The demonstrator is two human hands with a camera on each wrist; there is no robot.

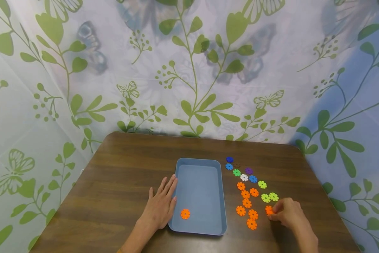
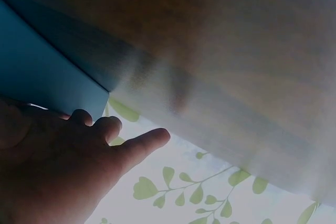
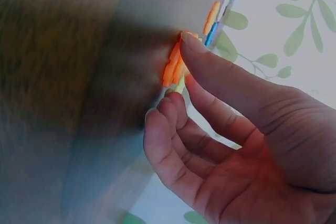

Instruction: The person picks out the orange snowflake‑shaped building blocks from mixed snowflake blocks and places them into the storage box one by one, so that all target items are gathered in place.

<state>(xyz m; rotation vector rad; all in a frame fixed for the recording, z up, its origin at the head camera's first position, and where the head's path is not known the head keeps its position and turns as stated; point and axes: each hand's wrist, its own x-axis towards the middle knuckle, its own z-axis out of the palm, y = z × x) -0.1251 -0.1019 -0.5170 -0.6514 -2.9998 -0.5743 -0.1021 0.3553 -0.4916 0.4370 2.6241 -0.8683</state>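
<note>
Because the hold is sitting at the edge, a slip is threatening

Nearest, the right hand (image 1: 289, 212) is pinching an orange disc (image 1: 268, 209) between thumb and finger by its edge, the other fingers curling loosely. Whether a second disc is clinging to it, no view is settling; if so, one could be dropping away during a lift. Roughly level with that, a lone disc (image 1: 185, 214) is lying in the tray (image 1: 199, 182), while the left hand (image 1: 159, 205) is spreading nearly straight fingers along the tray's left rim, gripping nothing. Such light contact could be letting the tray skid if something is bumping it.

Between tray and right hand, loose discs (image 1: 246, 203) are lying on the counter (image 1: 129, 168), some touching; a low sweep could be knocking them. Just past the right hand, lime discs (image 1: 265, 198) are sitting where its fingers could be dragging them. Farthest, the brown disc (image 1: 236, 165) is blending into the counter, so it could be getting overlooked.
</note>
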